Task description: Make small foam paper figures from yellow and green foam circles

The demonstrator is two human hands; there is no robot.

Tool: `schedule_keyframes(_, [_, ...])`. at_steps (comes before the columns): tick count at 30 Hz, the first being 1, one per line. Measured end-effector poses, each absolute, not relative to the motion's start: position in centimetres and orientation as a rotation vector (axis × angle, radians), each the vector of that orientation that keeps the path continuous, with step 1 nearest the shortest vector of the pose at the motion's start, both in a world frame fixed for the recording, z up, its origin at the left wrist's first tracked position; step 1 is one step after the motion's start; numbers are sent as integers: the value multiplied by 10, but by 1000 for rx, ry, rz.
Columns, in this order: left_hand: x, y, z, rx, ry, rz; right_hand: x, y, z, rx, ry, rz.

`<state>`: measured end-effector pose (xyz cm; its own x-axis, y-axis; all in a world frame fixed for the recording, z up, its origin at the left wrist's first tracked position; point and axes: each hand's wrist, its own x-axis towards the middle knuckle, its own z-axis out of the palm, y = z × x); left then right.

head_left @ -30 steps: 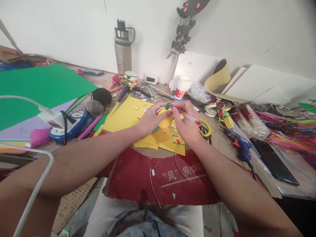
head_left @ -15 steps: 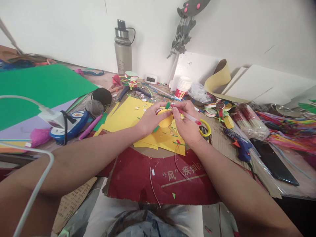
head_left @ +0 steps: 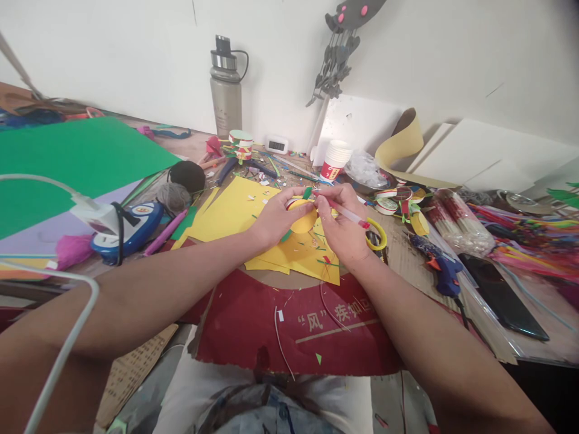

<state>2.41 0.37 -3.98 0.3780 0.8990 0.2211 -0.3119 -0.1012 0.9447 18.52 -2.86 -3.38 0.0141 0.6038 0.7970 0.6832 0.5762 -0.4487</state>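
My left hand (head_left: pixel 274 222) is closed on a small round yellow paper craft piece (head_left: pixel 303 222), with its thumb across the top edge. A green strip (head_left: pixel 308 193) sticks up at the piece's far edge, close to my fingertips. My right hand (head_left: pixel 342 224) pinches a slim pen (head_left: pixel 350 216) with a clear pinkish barrel and a red end that points right, toward my wrist. The pen's tip is hidden among my fingers, against the craft piece. Below both hands lie yellow paper sheets (head_left: pixel 226 220) sprinkled with tiny green and red scraps.
A yellow tape roll (head_left: pixel 382 234) lies by my right wrist. Further right are a blue glue gun (head_left: pixel 447 278) and a black phone (head_left: pixel 504 295). Paper cups (head_left: pixel 336 160) and a bottle (head_left: pixel 226 96) stand at the back. A white cable (head_left: pixel 81 319) crosses over my left arm.
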Motion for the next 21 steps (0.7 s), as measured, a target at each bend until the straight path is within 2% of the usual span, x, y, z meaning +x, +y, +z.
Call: schedule_keyframes(21, [23,4,-37,1368,685,1134,184,-28,-33,-1041,-1660,-110])
